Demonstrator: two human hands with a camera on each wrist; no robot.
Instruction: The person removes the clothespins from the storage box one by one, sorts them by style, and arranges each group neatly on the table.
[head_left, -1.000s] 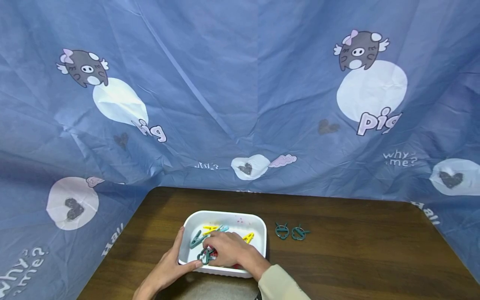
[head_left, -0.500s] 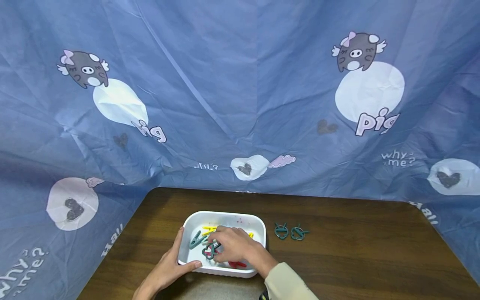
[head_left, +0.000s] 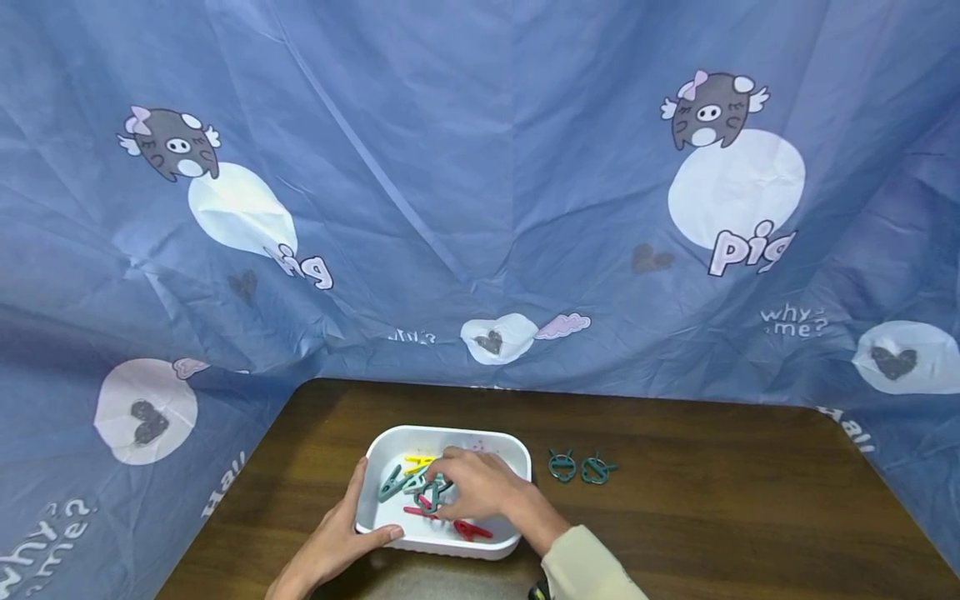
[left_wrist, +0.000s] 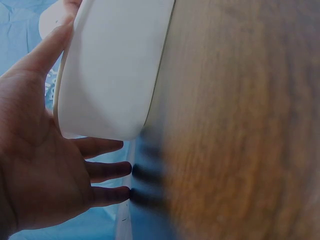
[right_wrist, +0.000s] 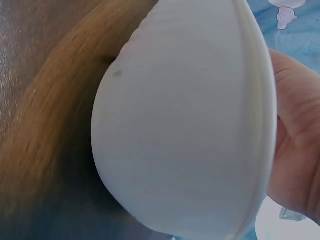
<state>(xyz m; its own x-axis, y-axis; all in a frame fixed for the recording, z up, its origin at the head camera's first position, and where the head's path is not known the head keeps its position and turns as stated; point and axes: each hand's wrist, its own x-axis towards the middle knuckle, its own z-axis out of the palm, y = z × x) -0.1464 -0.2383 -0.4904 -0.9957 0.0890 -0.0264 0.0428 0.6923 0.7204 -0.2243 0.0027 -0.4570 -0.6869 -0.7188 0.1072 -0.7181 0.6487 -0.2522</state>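
A white plastic tray (head_left: pixel 442 546) sits on the table in the head view. My left hand (head_left: pixel 341 529) holds its near left corner, thumb over the front rim and fingers along the left end. In the left wrist view the fingers (left_wrist: pixel 107 171) stretch out beyond the tray's wall. Over the inside of the tray, my right hand (head_left: pixel 480 486) pinches a dark green plant clip (head_left: pixel 427 498) with a ring-shaped jaw. Beneath and around it lie a green clothespin (head_left: pixel 391 483), yellow clothespin (head_left: pixel 418 462) and red clothespins (head_left: pixel 471 531). In the right wrist view the tray's wall hides the fingertips.
Two more dark green ring clips, one (head_left: pixel 562 466) beside the other (head_left: pixel 597 469), lie on the brown wooden table (head_left: pixel 712 500) right of the tray. A blue printed cloth (head_left: pixel 420 208) hangs behind the table's far edge.
My right hand has lifted back and to the right over the tray with the green plant clip, uncovering red clothespins. The left hand keeps its place on the tray.
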